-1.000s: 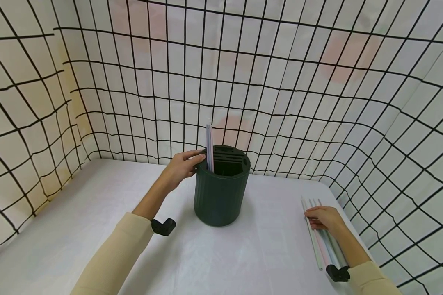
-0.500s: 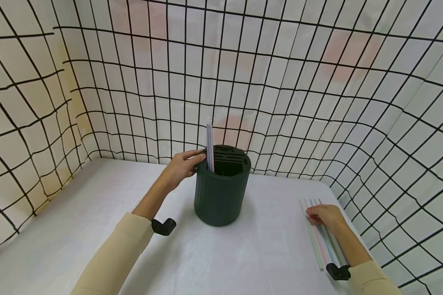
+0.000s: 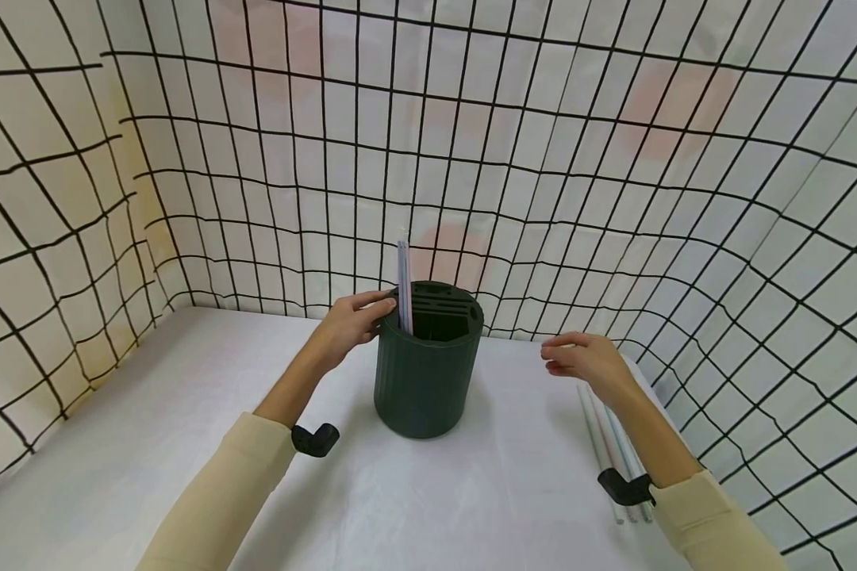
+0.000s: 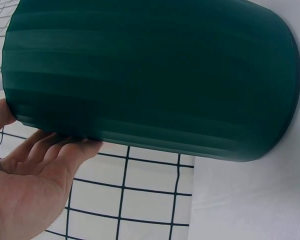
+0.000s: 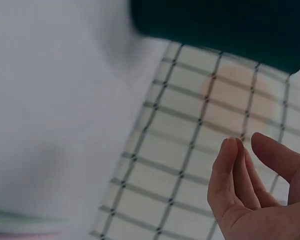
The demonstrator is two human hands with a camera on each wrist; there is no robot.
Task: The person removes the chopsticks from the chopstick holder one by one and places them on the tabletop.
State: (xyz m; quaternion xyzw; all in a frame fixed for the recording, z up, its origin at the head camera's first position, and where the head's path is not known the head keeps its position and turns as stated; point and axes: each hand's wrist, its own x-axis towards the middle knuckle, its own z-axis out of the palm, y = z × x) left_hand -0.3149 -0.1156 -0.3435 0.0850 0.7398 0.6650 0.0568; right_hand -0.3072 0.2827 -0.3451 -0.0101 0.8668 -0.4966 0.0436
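Dark-green ribbed, plastic-looking cylinder [image 3: 423,388] on white counter [image 3: 503,496]: left hand [image 3: 350,327] grips it, 10 o'clock; right hand [image 3: 584,362] relaxed, empty, 3 o'clock. Slim pale sticks [image 3: 404,289] inside, seemingly done; loose pastel rods [image 3: 597,438], 4 o'clock, likely remain.

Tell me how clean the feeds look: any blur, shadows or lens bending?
Head view: mostly sharp, soft shadows on the white tabletop, mesh lines curving, perhaps partly lens distortion. Left wrist view: the green container looks dark, without strong glare. Right wrist view: dim, with the green container's edge and the rods at lower left blurred.
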